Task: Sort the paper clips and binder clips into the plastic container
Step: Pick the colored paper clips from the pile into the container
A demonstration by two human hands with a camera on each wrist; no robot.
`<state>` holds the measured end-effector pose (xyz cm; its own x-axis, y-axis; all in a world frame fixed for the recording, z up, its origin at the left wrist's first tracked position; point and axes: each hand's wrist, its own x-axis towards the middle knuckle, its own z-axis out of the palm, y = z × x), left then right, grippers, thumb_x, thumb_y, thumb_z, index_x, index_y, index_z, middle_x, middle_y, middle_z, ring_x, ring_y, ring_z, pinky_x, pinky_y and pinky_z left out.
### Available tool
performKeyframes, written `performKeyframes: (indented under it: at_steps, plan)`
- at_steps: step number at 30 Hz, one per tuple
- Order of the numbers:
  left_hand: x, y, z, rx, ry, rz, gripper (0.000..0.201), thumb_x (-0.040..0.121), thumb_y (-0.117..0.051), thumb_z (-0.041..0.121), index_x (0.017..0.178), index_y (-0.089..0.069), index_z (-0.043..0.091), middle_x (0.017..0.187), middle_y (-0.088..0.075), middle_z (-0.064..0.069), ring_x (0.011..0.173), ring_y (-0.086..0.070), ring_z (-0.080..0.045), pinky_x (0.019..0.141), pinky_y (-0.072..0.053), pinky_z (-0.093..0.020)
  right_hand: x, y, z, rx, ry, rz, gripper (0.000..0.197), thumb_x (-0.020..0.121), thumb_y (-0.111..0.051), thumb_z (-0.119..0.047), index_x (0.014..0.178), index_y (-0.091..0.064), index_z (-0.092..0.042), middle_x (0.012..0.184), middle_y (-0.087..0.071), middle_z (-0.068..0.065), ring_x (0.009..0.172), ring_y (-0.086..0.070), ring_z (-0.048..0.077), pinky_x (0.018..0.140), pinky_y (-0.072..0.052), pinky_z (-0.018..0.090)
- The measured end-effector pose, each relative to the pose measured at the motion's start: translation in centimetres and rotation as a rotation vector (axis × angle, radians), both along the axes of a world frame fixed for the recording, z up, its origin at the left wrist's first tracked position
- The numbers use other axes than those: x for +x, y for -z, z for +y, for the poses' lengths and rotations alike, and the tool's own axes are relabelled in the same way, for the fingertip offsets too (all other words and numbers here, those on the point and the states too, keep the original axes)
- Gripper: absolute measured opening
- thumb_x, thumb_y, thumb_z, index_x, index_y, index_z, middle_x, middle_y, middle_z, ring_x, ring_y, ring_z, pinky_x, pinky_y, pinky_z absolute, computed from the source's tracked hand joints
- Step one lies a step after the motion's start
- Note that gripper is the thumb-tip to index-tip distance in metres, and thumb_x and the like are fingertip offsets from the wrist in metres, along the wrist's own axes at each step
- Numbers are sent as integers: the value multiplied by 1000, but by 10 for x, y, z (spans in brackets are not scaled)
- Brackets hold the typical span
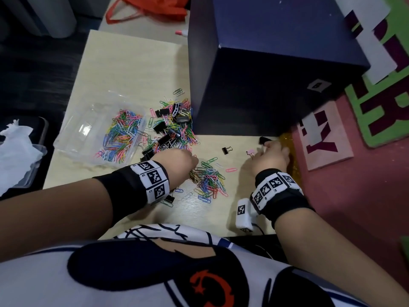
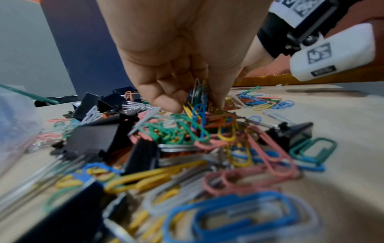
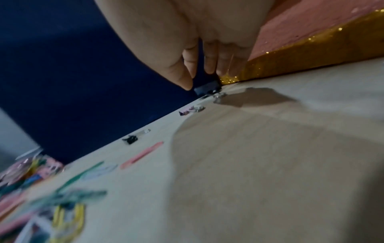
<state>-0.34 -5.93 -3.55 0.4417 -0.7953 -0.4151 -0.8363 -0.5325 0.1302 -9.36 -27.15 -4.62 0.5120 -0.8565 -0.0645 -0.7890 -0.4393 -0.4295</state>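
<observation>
A clear plastic container (image 1: 73,138) on the table's left holds coloured paper clips (image 1: 122,134). A mixed heap of paper clips and black binder clips (image 1: 172,122) lies right of it. My left hand (image 1: 177,160) pinches a bunch of paper clips (image 2: 197,97) from a smaller pile (image 1: 210,178). Near the blue box, my right hand (image 1: 271,155) grips a black binder clip (image 3: 205,85) at the table surface (image 1: 264,140). A small black binder clip (image 1: 226,150) and a pink binder clip (image 1: 250,152) lie between my hands.
A big dark blue box (image 1: 265,63) stands at the table's back right. A gold glitter strip (image 1: 287,151) and pink foam board (image 1: 354,196) lie along the right edge. A tub with white tissue (image 1: 15,149) sits far left. An orange bag (image 1: 152,7) lies beyond the table.
</observation>
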Motion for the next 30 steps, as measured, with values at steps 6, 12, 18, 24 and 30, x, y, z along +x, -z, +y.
performKeyframes:
  at_steps: [6,12,18,24,30]
  plan:
    - [7,-7,2,-32,-53,25,24,93,-50,25,115,-55,15,114,-57,-6,102,-57,-26,81,-48,-34,-2,-4,27,87,-335,257,29,92,-44,-6,118,-53,-14,125,-45,8,104,-48,23,80,-35,23]
    - [12,-9,9,-138,-152,56,25,92,-54,26,114,-57,14,114,-59,-6,105,-56,-24,84,-43,-31,3,-7,76,209,-619,328,41,86,-47,1,124,-53,-12,127,-44,9,111,-52,26,98,-43,30]
    - [21,-13,22,-207,-243,75,22,91,-57,26,110,-59,16,110,-63,-7,101,-58,-26,84,-46,-34,21,-20,84,201,-620,475,40,87,-54,-25,124,-46,-14,126,-41,8,109,-52,29,86,-46,35]
    - [25,-15,35,-270,-308,79,24,89,-61,28,111,-60,18,108,-64,-6,100,-58,-25,84,-45,-32,12,-18,102,247,-641,686,83,67,-82,-29,130,-28,-24,127,-25,11,100,-57,34,84,-53,39]
    - [22,-19,47,-349,-366,68,26,87,-64,29,112,-62,19,104,-66,-4,98,-59,-23,81,-43,-29,23,-10,122,204,-790,433,45,81,-56,-10,122,-44,-24,116,-31,5,100,-51,30,89,-48,36]
